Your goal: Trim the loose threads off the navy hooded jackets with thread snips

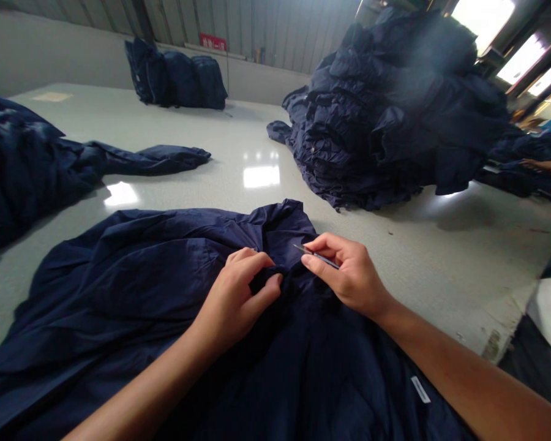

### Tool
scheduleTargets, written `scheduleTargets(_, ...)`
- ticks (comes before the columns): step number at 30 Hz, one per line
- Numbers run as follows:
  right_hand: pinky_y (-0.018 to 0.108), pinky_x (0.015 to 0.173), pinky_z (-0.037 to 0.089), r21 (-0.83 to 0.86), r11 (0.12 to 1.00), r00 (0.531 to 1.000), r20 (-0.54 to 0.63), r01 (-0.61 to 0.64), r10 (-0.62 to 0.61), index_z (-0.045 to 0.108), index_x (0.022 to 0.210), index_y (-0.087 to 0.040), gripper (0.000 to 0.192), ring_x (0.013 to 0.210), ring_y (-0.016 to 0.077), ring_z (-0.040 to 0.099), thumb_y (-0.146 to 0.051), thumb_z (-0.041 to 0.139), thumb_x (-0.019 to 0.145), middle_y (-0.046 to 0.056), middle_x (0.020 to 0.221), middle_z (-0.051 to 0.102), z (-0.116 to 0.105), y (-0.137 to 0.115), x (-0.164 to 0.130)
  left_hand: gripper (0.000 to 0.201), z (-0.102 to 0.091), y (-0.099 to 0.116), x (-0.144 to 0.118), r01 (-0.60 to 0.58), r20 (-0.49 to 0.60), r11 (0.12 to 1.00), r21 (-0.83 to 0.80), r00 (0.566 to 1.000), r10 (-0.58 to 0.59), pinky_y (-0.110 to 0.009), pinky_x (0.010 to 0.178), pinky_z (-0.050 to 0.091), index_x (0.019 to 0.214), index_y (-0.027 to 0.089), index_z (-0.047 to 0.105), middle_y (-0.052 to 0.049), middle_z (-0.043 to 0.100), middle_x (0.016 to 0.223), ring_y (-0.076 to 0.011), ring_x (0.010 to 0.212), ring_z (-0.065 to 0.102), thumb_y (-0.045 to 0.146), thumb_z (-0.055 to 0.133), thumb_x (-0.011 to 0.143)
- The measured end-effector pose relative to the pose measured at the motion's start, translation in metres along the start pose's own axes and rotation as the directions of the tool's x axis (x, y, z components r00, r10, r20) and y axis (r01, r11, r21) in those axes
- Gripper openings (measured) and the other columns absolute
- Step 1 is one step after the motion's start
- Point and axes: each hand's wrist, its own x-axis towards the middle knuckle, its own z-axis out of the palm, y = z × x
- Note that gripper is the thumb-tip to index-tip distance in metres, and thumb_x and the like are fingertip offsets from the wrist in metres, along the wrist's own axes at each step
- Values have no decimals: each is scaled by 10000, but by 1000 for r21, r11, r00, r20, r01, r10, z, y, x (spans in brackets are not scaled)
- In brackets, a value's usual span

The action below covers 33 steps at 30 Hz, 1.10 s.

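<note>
A dark navy garment [133,294] lies rumpled across the table in front of me, with a small white label [420,389] at its lower right. My left hand [245,285] is closed on a fold of it near the middle, thumb and fingers bent around the cloth. Just to the right, my right hand [349,269] grips a slim pointed metal tool [324,257] between thumb and fingers. Its tip points left, close above the cloth; whether it is tweezers or thread snips I cannot tell.
On the pale table [239,131] stand a tall heap of navy garments [395,116] at right and a folded stack [179,79] at the back. Another garment [37,165] spreads at left with one sleeve out. A person's arm [548,165] shows at far right.
</note>
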Motion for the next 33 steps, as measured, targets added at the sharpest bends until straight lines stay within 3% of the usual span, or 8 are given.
scheduleTargets(7,269,698,536,-12,1000,973,233,-1,3,750,1014,-169,155,778,166,698,-295,775,927,38,923,758,-6,-5,-1,142,0,1,1,2,0,1000,-2,1000,-2,-361,872,415,922,195,665,-12,612,862,-208,875,568,287,594,1002)
scheduleTargets(33,259,702,526,-113,980,954,270,166,-131,754,1027,-163,139,775,161,711,-287,724,970,29,895,765,1,3,2,161,-1,0,2,-14,61,999,-29,998,16,-390,949,408,1019,184,724,-40,664,951,-224,970,578,274,590,1017)
